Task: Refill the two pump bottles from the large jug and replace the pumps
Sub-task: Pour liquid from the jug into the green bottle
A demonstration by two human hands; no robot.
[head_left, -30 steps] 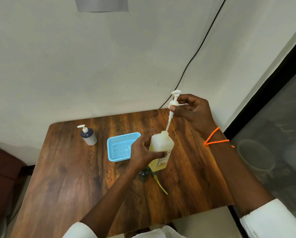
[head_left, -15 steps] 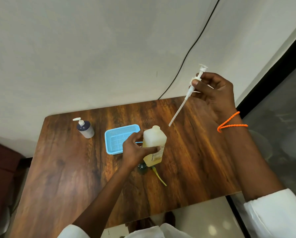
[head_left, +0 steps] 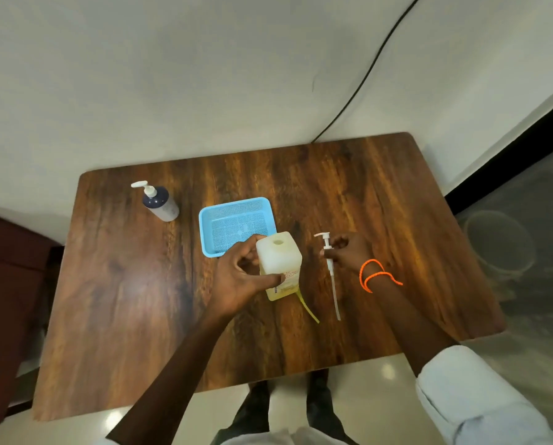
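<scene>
Just right of frame centre, the jug [head_left: 280, 266] stands on the table [head_left: 140, 284], neck open, yellow liquid low inside. The left hand [head_left: 239, 281] wraps its side, thumb across the label. Right of it lies the pump [head_left: 329, 268], its dip tube pointing toward the lower edge; the right hand [head_left: 349, 253] pinches it near the collar. Releasing it flat, tube clear of the jug, would suit best. The small pump bottle [head_left: 161, 203] waits upper left, beyond the blue basket [head_left: 236, 223], capped.

blue basket [head_left: 236, 224], orange bracelet [head_left: 376, 275], white pump [head_left: 329, 268]
</scene>
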